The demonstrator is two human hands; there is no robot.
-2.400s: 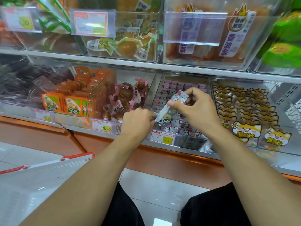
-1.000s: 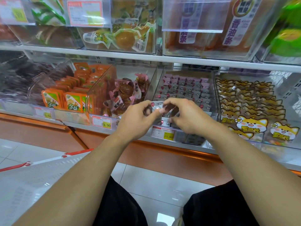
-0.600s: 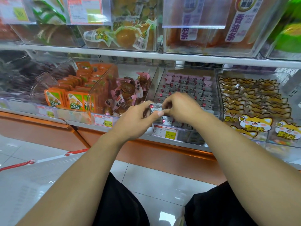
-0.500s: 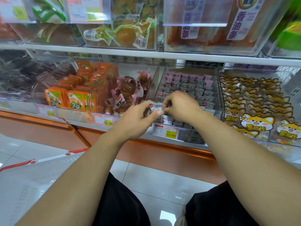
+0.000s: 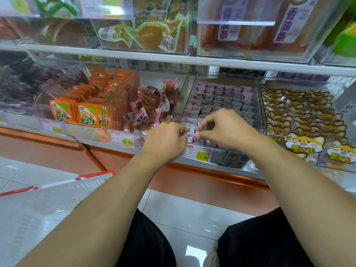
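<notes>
Both my hands are at the front of a clear plastic bin [image 5: 260, 105] full of small white and pink snack packets [image 5: 221, 97] in rows. My left hand [image 5: 165, 139] and my right hand [image 5: 225, 128] each pinch an end of one small white packet [image 5: 190, 134] with a red mark, held between them just above the bin's front rows. My fingers hide most of the packet.
Neighbouring bins hold brown pink-wrapped snacks [image 5: 152, 105], orange packets [image 5: 84, 110] and yellow cat-print packets [image 5: 304, 120]. Price tags [image 5: 200, 154] line the shelf edge. An upper shelf [image 5: 173, 58] carries more bins. A white basket with red rim [image 5: 57, 191] sits at lower left.
My right hand brought a packet down from above the bin, and my left hand took its other end. Since then both hands have sunk a little toward the front rows.
</notes>
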